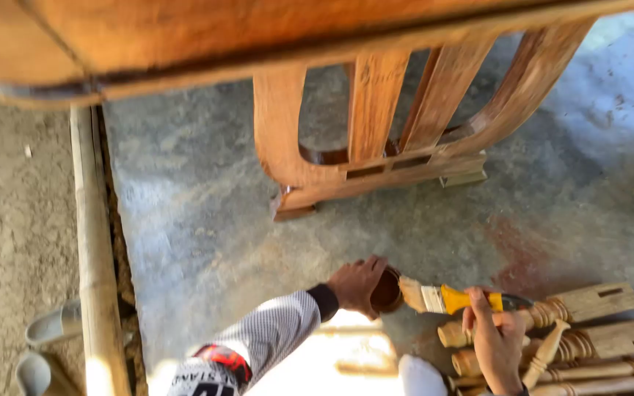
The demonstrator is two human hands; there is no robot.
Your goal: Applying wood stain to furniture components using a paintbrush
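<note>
My left hand [356,284] grips a small round brown container [387,291] low in the head view. My right hand [494,340] holds a paintbrush [449,298] with a yellow handle, its bristles touching the container's rim. Above them a varnished wooden furniture frame [376,132] with upright slats stands on the concrete floor. A striped long sleeve with a dark cuff covers my left arm [273,334].
Several turned wooden legs [588,345] lie stacked at the lower right, just beside my right hand. A bamboo pole [95,249] runs along the floor's left edge, with bare ground beyond it. A reddish stain [515,249] marks the concrete floor [207,220].
</note>
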